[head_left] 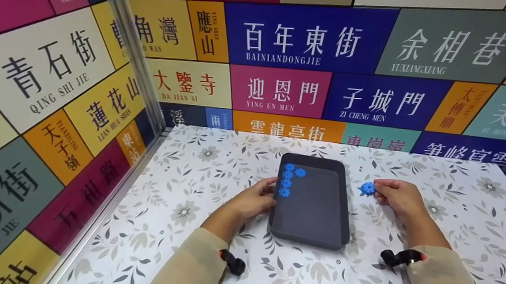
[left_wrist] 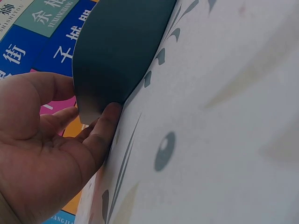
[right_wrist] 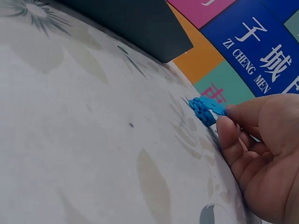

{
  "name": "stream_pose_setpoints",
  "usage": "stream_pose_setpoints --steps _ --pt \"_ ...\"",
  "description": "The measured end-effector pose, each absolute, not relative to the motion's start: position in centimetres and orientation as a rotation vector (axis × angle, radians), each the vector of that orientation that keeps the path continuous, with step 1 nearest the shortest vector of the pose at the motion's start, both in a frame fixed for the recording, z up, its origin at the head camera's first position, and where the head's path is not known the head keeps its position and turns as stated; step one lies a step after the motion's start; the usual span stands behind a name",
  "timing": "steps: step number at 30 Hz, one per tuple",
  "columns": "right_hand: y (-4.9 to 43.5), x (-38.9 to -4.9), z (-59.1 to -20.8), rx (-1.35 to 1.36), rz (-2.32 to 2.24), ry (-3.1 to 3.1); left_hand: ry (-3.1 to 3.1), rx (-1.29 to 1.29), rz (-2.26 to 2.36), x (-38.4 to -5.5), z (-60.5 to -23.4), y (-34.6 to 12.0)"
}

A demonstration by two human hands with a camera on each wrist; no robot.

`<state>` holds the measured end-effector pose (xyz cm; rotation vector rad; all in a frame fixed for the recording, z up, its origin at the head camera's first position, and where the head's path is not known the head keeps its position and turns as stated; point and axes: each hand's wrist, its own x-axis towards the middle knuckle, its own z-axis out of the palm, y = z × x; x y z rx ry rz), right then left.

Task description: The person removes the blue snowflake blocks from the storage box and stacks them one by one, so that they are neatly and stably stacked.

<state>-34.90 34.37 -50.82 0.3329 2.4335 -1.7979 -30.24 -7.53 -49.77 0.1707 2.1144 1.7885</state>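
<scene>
A dark grey rectangular tray (head_left: 310, 215) rests on the table. Several small blue notched plastic discs (head_left: 286, 181), like snowflake building pieces, lie inside it along the left wall and far left corner. My left hand (head_left: 256, 197) holds the tray's left wall; in the left wrist view one finger reaches the rim while another digit (left_wrist: 110, 116) presses low on the outer side. Right of the tray, my right hand (head_left: 401, 197) pinches a blue disc (right_wrist: 214, 105) between thumb and finger. More blue discs (right_wrist: 201, 112) sit against it; whether they are joined is unclear.
The table (head_left: 177, 234) wears a white cloth printed with leaves and flowers. Panels of coloured street-name signs (head_left: 308, 35) stand behind it and on the left. A metal post (head_left: 140, 51) marks the corner. Black wrist cameras (head_left: 232, 262) sit on both forearms.
</scene>
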Motion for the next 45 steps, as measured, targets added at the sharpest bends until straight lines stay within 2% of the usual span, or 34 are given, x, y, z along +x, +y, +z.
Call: stream_pose_setpoints --steps 12,26,35,45 --pt "34.2 -35.2 -50.6 0.481 -1.683 2.465 2.141 0.152 1.766 -30.2 -49.6 -7.6" --pt "33.8 -35.0 -50.5 0.516 -1.7 2.474 2.123 0.16 1.78 -30.4 -49.7 -7.5" --pt "32.3 -34.6 -48.2 0.372 -1.815 2.447 2.058 0.167 1.834 -30.5 -49.7 -7.6" --pt "27.4 -33.9 -45.0 0.132 -1.891 2.458 2.108 0.143 1.795 -30.2 -49.5 -7.6"
